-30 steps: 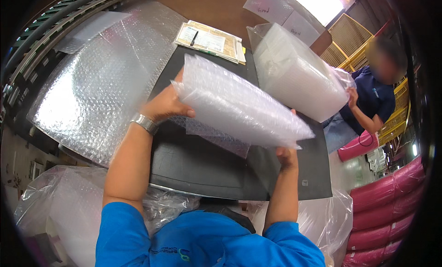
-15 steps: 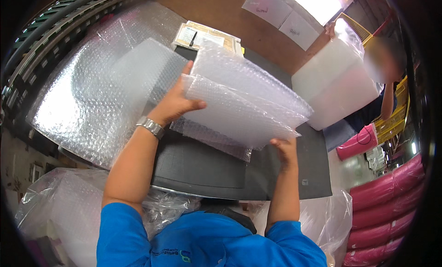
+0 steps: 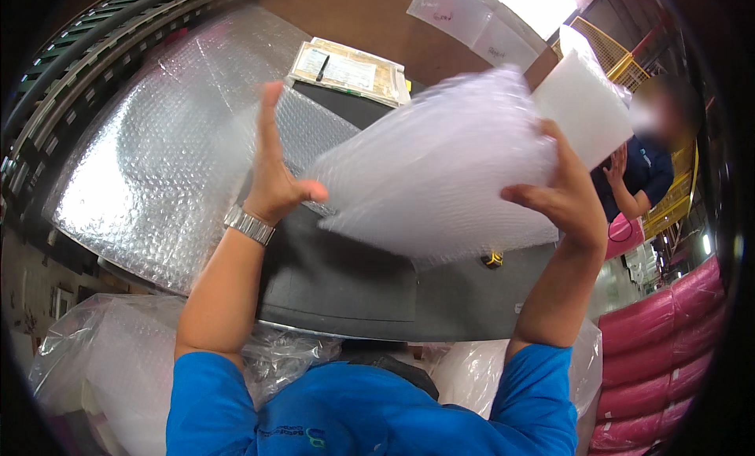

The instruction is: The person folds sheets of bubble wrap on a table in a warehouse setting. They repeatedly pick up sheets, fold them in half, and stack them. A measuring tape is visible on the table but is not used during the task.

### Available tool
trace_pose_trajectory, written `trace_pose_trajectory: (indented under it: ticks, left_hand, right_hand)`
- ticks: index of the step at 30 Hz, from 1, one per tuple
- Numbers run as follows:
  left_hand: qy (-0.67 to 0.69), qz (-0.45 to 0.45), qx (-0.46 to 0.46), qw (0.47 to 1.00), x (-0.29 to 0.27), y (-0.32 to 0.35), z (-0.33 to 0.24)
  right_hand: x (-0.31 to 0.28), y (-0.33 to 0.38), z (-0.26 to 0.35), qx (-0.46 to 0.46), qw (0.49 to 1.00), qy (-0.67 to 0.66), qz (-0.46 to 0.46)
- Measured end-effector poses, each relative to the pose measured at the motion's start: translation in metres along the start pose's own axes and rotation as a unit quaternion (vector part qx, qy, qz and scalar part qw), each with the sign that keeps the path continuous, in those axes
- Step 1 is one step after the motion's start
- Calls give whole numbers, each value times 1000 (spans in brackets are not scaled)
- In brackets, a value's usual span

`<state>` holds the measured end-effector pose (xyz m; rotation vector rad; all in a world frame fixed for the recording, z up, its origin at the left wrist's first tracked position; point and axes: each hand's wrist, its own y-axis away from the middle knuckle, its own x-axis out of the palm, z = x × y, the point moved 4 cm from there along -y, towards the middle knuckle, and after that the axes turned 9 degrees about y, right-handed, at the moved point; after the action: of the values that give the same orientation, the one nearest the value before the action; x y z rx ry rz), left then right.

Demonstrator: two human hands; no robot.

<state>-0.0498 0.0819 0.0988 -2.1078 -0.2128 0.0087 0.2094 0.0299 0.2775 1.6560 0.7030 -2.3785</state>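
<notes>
A loose stack of clear bubble wrap sheets (image 3: 440, 169), blurred by motion, is held tilted above the dark table mat. My right hand (image 3: 570, 192) grips its right edge, thumb on the near face and the fingers partly hidden behind. At the stack's left end, my left hand (image 3: 275, 169) stands open, its fingers upright and the thumb spread toward the sheets. Behind that hand lies a flat bubble wrap piece (image 3: 311, 129). To the left, a large bubble wrap sheet (image 3: 149, 165) covers the table's side.
A clipboard with papers (image 3: 350, 69) and a pen sits at the back. A small yellow-and-black tape measure (image 3: 492, 259) rests on the black mat (image 3: 346, 287). At the right, a co-worker (image 3: 641, 173) stands beside a white bundle (image 3: 586, 106). Pink rolls (image 3: 661, 338) are stacked lower right.
My left hand has come off the stack and opened. The right hand has risen and moved right along the sheets' edge. The tape measure has come into view; the co-worker's bundle has shifted.
</notes>
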Motion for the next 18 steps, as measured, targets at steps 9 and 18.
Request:
trace_pose_trajectory:
  ticks: [9, 18]
  left_hand:
    - [170, 251, -240, 922, 61, 23, 4]
    - [190, 193, -268, 925, 68, 29, 0]
  right_hand:
    - [51, -23, 24, -88, 979, 179, 32]
    - [23, 10, 11, -197, 917, 189, -293]
